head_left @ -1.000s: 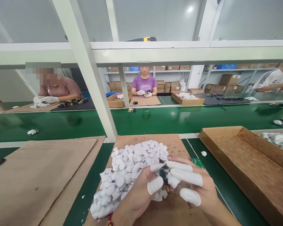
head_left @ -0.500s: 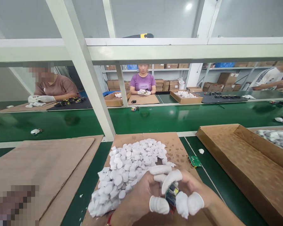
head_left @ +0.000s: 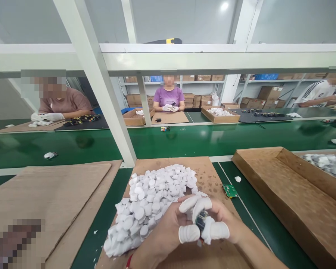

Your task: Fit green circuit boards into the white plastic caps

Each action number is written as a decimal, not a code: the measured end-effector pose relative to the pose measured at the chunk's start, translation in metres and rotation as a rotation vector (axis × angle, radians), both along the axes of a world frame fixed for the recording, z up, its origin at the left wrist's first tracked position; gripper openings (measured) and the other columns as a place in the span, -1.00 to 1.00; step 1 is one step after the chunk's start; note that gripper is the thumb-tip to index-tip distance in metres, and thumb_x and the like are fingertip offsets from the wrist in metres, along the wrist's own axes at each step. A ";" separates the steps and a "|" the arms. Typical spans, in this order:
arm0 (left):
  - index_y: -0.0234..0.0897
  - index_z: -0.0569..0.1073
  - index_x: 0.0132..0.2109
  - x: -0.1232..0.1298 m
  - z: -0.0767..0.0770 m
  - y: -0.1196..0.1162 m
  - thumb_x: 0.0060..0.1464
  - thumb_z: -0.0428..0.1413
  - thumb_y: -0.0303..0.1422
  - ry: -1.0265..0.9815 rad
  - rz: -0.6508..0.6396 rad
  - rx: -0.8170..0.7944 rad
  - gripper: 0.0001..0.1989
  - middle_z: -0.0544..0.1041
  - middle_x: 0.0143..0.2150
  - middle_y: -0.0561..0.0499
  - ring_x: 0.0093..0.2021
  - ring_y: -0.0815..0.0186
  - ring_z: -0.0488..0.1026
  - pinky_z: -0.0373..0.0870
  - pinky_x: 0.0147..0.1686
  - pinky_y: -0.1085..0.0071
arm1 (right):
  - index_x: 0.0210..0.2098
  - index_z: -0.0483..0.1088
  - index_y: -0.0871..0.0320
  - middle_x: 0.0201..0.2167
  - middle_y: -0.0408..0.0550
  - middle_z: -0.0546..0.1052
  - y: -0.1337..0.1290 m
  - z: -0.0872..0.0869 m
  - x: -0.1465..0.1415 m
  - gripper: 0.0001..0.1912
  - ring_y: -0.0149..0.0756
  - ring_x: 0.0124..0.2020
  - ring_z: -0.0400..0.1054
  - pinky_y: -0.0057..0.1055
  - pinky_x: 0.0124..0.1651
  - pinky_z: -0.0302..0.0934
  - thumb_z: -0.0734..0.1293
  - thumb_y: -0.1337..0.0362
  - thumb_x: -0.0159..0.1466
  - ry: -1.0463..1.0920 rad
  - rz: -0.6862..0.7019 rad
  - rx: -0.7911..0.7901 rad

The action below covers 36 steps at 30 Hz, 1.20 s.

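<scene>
Nearest, both bare forearms come in low, with a red band [head_left: 129,260] round the left wrist. The left hand [head_left: 172,220] and the right hand [head_left: 226,220], white covers on several fingers, meet around a small dark electronic assembly [head_left: 201,220]. Both grasp it: the left pinches its left side between thumb and fingers, while the right has fingers over its top and a thumb against a white piece [head_left: 208,231] on its near right side. The assembly is held up over a cardboard sheet [head_left: 204,170], partly hidden by the fingers.

On that sheet, just beyond and left of the hands, a heap of white discs [head_left: 151,201] spreads out. To the right, a green circuit board [head_left: 230,191] lies at the sheet's edge, and a white scrap [head_left: 238,179] sits near it on the green table [head_left: 92,213]. A shallow cardboard tray [head_left: 294,194] stands at far right; layered brown cardboard [head_left: 58,198] covers the left.

Farther off runs a glossy green strip [head_left: 212,142], carrying a white-topped unit [head_left: 50,155] at left and a small colourful part [head_left: 165,128] near the middle. Across it sit three people: one in brown [head_left: 72,101], one in purple [head_left: 168,98], one in white [head_left: 315,93]. Behind them, cartons [head_left: 270,95] line metal shelves.
</scene>
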<state>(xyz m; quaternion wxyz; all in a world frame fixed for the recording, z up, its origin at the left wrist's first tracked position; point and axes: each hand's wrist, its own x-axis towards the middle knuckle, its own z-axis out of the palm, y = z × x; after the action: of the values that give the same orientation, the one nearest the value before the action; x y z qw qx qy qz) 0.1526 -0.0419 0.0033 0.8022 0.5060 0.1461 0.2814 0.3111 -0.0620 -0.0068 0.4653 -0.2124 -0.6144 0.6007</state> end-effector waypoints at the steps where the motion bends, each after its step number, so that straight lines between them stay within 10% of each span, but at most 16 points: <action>1: -0.32 0.37 -0.13 0.000 0.000 0.000 -0.21 0.30 -0.21 -0.001 0.013 -0.003 -0.51 0.40 -0.37 -0.01 -0.44 0.41 0.32 0.30 -0.46 0.53 | -0.39 0.46 0.14 -0.05 0.08 0.42 0.000 0.000 -0.001 -0.79 -0.07 0.09 0.17 -0.11 0.11 0.01 0.42 0.15 0.03 -0.005 -0.018 0.005; 6: -0.33 0.38 -0.15 0.001 0.000 -0.003 -0.19 0.29 -0.17 -0.052 -0.007 -0.007 -0.53 0.38 -0.40 0.00 -0.44 0.43 0.27 0.25 -0.44 0.53 | -0.40 0.45 0.17 -0.07 0.11 0.42 -0.001 0.000 0.000 -0.57 0.01 0.03 0.22 -0.08 0.05 0.07 0.45 -0.05 -0.09 0.026 -0.008 0.002; 29: -0.36 0.49 -0.25 0.006 0.004 -0.004 -0.14 0.24 -0.10 0.051 0.092 0.068 -0.59 0.44 -0.40 -0.03 -0.37 0.31 0.35 0.24 -0.36 0.44 | -0.37 0.45 0.17 -0.18 0.07 0.47 -0.001 0.001 -0.002 -0.71 -0.06 -0.02 0.28 -0.19 -0.04 0.17 0.42 0.09 0.02 -0.190 -0.153 0.102; 36: -0.30 0.47 -0.23 0.002 -0.007 -0.006 -0.16 0.24 -0.08 0.047 0.129 -0.028 -0.59 0.45 -0.38 -0.01 -0.33 0.29 0.37 0.29 -0.32 0.40 | -0.19 0.42 0.14 -0.06 0.11 0.38 -0.001 0.000 -0.003 -0.51 -0.10 -0.13 0.32 -0.44 -0.45 0.26 0.39 -0.05 0.01 -0.054 -0.074 0.049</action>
<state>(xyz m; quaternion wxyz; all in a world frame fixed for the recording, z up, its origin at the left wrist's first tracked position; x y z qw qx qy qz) 0.1550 -0.0478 -0.0033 0.7857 0.4908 0.2009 0.3184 0.3086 -0.0633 -0.0066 0.4757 -0.2395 -0.6330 0.5619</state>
